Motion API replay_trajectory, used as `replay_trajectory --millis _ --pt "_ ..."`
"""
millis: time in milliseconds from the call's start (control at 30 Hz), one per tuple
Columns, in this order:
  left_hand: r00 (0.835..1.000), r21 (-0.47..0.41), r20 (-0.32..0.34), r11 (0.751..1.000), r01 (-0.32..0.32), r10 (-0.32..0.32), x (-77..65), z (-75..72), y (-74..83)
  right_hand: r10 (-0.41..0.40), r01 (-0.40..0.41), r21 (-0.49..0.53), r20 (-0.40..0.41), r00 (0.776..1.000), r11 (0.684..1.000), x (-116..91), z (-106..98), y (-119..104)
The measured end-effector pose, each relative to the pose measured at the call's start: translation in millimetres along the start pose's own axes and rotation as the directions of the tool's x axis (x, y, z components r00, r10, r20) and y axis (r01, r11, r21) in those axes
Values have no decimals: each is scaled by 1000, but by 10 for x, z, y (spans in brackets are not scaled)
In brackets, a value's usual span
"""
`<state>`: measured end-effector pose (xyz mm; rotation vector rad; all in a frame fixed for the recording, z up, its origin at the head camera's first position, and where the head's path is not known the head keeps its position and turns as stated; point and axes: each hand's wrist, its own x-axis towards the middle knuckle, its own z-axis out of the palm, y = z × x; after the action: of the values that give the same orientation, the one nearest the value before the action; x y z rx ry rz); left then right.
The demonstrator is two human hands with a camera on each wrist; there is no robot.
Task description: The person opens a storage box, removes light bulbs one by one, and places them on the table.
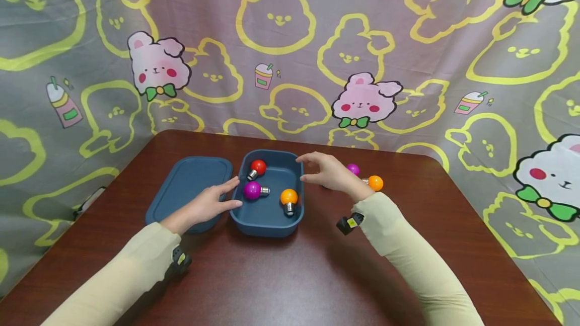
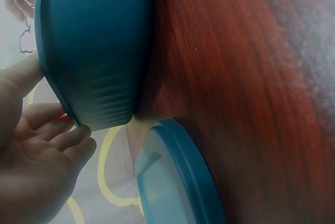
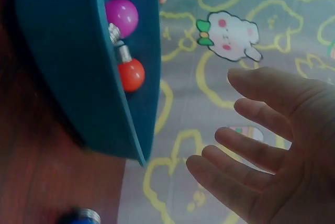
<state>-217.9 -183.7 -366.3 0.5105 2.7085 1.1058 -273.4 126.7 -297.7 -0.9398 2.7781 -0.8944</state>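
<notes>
A blue plastic box (image 1: 267, 229) holds a red light bulb (image 1: 258, 166), a purple bulb (image 1: 251, 190) and an orange bulb (image 1: 288, 197), all lying on their sides. My left hand (image 1: 206, 205) touches the box's left rim, thumb and fingers spread along it; the left wrist view shows its fingertips right at the edge. By the right rim, my right hand (image 1: 333, 172) is held with fingers loosely bent and nothing between them. From the right wrist view, that hand (image 3: 261, 150) appears apart from the box wall.
A flat blue lid (image 1: 195, 180) lies left of the box, partly under my left forearm. Beyond my right wrist are another purple bulb (image 1: 353, 168) and another orange bulb (image 1: 375, 183). A patterned curtain (image 1: 290, 64) hangs behind the brown table (image 1: 272, 280).
</notes>
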Motion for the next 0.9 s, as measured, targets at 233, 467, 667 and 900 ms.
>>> replay_trajectory --millis 233,467,667,900 --pt "1000 8 -4 1000 0 0 0 3 2 -51 53 -21 101 994 998 115 194 -15" --pt "1000 9 -4 1000 5 -5 2 -4 11 -31 35 -15 193 981 999 187 361 -49" --pt "1000 4 0 1000 13 -13 -2 -3 9 -26 39 -43 266 964 998 265 485 -58" --pt "1000 4 -3 1000 12 -12 -2 6 11 -30 78 -132 335 942 988 319 581 -77"
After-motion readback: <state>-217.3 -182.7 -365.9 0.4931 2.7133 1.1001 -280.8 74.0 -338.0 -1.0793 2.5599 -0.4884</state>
